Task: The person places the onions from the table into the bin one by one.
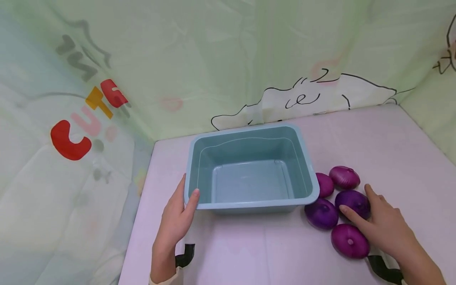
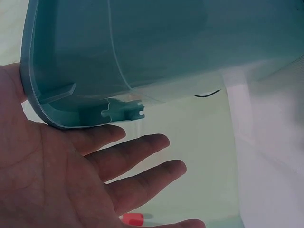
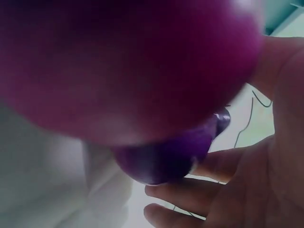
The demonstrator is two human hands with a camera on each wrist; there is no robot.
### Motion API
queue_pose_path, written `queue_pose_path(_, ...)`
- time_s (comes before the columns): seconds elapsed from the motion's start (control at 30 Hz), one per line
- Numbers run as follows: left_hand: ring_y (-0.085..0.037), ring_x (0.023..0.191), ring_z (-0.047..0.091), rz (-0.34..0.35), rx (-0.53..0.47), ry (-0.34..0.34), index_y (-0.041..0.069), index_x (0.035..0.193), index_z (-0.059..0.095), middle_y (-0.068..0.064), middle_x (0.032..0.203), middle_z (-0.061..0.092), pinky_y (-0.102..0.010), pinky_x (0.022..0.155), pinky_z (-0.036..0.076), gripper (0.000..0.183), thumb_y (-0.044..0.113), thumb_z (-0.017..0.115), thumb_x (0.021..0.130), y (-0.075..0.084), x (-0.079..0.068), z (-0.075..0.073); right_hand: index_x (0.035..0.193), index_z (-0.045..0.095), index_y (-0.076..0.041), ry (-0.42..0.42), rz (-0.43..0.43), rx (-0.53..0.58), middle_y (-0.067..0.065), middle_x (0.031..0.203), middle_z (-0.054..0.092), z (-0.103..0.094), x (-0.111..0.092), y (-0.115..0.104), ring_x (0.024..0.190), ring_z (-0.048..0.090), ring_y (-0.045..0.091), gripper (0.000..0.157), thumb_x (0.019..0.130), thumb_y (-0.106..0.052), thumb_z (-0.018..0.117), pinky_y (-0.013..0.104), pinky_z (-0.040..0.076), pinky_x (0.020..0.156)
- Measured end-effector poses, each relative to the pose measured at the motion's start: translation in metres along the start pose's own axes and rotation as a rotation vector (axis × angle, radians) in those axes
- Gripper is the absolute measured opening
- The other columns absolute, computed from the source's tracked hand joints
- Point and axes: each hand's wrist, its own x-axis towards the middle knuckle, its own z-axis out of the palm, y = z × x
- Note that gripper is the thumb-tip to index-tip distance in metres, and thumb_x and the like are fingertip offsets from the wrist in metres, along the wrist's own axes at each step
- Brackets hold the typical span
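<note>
Holding the tub [image 1: 253, 182], mid-frame, by its lower-left corner: that's the left hand [image 1: 178, 219], thumb inside, fingers outside. The right hand [image 1: 386, 225] grips a dark onion [image 1: 353, 202], lower right of the frame, thumb one side, fingers the other. I'd wrap it lower and squeeze evenly, or it'll probably bump the other onions [image 1: 350, 241].

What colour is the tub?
The tub is light blue, showing best in the head view.

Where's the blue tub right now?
In the head view, the blue tub is near the middle, with the left hand at its near-left corner and a dark purple onion beside its near-right corner.
</note>
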Motion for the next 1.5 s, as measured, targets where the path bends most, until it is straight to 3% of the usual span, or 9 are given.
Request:
queue_pose_path(0.5,-0.021,0.139,0.048,0.014,-0.003,0.003,0.027,0.166,0.026,0.007,0.159,0.042,-0.062,0.103,0.044,0.07,0.054,0.05,0.107,0.001,0.0,0.0,0.155,0.009,0.02,0.012,-0.015,-0.053,0.053,0.143,0.029,0.011,0.007,0.003,0.133,0.019,0.073,0.109,0.099,-0.055,0.064,0.087,0.004,0.1)
queue_pose_path(0.6,-0.022,0.137,0.049,0.023,-0.014,-0.009,0.027,0.166,0.026,0.006,0.158,0.043,-0.062,0.102,0.045,0.07,0.054,0.051,0.107,0.002,0.001,0.001,0.155,0.008,0.02,0.008,0.007,-0.044,0.053,0.143,0.028,0.01,0.001,0.005,0.134,0.019,0.073,0.109,0.099,-0.056,0.063,0.086,0.002,0.101)
queue_pose_path(0.7,-0.023,0.136,0.05,0.023,-0.016,-0.027,0.027,0.166,0.026,0.006,0.157,0.044,-0.061,0.1,0.047,0.07,0.054,0.051,0.107,0.003,0.001,0.001,0.154,0.014,0.02,0.013,0.017,-0.021,0.052,0.141,0.032,0.008,-0.006,0.004,0.13,0.027,0.072,0.105,0.099,-0.054,0.065,0.086,0.002,0.101)
queue_pose_path(0.87,-0.023,0.14,0.045,0.009,0.003,-0.024,0.029,0.167,0.021,0.006,0.161,0.038,-0.063,0.103,0.043,0.07,0.053,0.05,0.108,0.002,0.001,-0.015,0.151,0.025,0.02,0.035,0.007,0.019,0.049,0.138,0.038,0.002,0.002,-0.016,0.124,0.037,0.069,0.099,0.098,-0.052,0.067,0.084,0.002,0.103)
queue_pose_path(1.0,-0.024,0.139,0.045,-0.014,0.024,0.021,0.034,0.167,0.02,0.005,0.162,0.038,-0.064,0.105,0.041,0.066,0.049,0.049,0.109,-0.001,-0.003,-0.036,0.153,0.025,0.018,0.023,-0.014,0.033,0.047,0.143,0.036,0.001,0.019,-0.035,0.129,0.035,0.067,0.1,0.098,-0.054,0.068,0.082,0.002,0.106)
queue_pose_path(1.1,-0.026,0.135,0.049,-0.033,0.018,0.042,0.04,0.165,0.02,0.005,0.159,0.042,-0.063,0.102,0.042,0.064,0.047,0.05,0.109,-0.002,-0.006,-0.044,0.154,0.023,0.017,0.006,-0.022,0.046,0.046,0.145,0.035,0.0,0.029,-0.04,0.132,0.034,0.065,0.102,0.097,-0.055,0.068,0.081,0.0,0.107)
queue_pose_path(1.5,-0.025,0.133,0.05,-0.021,0.008,0.019,0.042,0.165,0.021,0.006,0.156,0.044,-0.061,0.101,0.043,0.064,0.049,0.05,0.108,-0.003,-0.002,-0.038,0.155,0.02,0.016,0.001,0.015,0.046,0.047,0.145,0.034,-0.007,0.018,-0.034,0.13,0.034,0.066,0.101,0.098,-0.052,0.068,0.08,0.0,0.108)
